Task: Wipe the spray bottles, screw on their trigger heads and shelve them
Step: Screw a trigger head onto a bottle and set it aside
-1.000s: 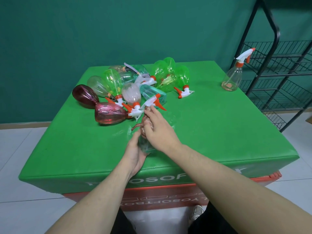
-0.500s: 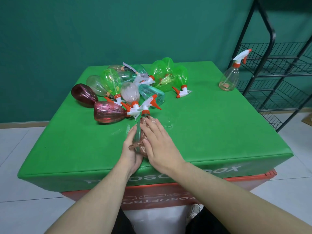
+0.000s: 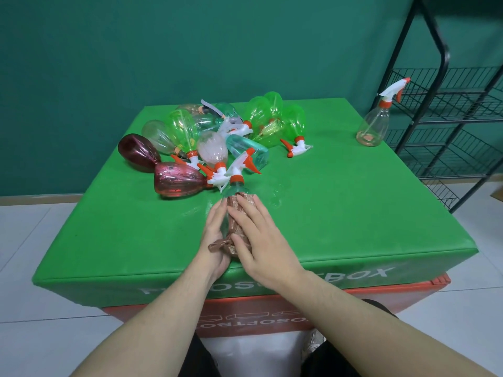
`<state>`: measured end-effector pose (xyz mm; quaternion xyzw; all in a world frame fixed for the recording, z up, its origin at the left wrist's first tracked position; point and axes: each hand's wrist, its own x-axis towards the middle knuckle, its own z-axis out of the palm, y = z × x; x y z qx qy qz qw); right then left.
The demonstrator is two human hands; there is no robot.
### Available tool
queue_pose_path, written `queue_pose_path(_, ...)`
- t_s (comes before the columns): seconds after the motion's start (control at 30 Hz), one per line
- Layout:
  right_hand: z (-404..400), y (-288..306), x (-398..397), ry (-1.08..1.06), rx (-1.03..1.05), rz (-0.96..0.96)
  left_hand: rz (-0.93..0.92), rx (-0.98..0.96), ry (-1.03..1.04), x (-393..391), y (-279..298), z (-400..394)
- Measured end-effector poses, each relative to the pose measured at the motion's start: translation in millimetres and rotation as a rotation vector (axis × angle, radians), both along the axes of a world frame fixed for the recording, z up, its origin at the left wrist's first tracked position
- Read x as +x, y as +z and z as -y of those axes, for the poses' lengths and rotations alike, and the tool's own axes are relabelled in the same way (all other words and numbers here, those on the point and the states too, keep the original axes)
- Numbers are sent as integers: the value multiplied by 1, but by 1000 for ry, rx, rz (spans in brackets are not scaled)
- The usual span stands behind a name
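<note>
A clear spray bottle (image 3: 234, 189) with a white and orange trigger head lies on the green table (image 3: 340, 208), neck pointing away from me. My left hand (image 3: 215, 235) holds its body from the left side. My right hand (image 3: 258, 240) lies over the bottle with fingers straight, pressing a brown cloth (image 3: 236, 229) onto it. Several more bottles are piled behind: green ones (image 3: 266, 118), two dark red ones (image 3: 177, 180) and pale clear ones. One clear bottle (image 3: 374, 126) with its head fitted stands upright at the table's right rear corner.
A black wire shelf rack (image 3: 449, 110) stands right of the table, its shelves bare where visible. Small wet patches (image 3: 275, 197) glisten on the table beside the bottle. The table's front edge is just below my hands. White tiled floor lies on both sides.
My right hand has slid with the cloth from the bottle's neck back along its body toward me, its fingers flattening. The left hand stays on the bottle.
</note>
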<state>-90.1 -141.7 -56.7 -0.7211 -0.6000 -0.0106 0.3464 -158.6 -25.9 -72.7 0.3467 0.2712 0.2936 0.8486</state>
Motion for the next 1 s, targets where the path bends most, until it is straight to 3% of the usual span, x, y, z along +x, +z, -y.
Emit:
queue_pose_path(0.23, -22, 22, 16, -109, 5, -173, 22, 109, -105, 2, -2, 0)
queue_pose_path(0.6, -50, 38, 25, -178, -72, -345, 10, 45, -132, -1, 3, 2)
queue_pose_path(1.0, -10, 12, 9, -78, 15, -16, 12, 36, -52, 3, -3, 2)
